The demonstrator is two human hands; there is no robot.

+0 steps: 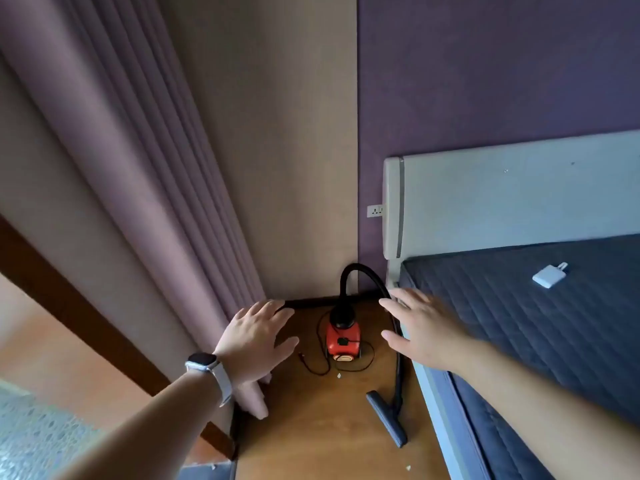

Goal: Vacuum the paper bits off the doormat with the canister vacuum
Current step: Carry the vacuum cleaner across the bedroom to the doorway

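So, canister vacuum (343,341): red, on the wooden floor (311,427) in the room corner, long axis running from the wall toward the viewer, hose end nearest the wall.
Wand (400,375): lies along the bed frame (433,417), floor nozzle (388,419) nearest the viewer.
Left hand (256,336): fingers spread, empty.
Right hand (422,327): fingers spread, empty, apart from the left.

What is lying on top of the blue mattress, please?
A small white plug adapter lies on the mattress; the right hand and forearm hide part of its left side.
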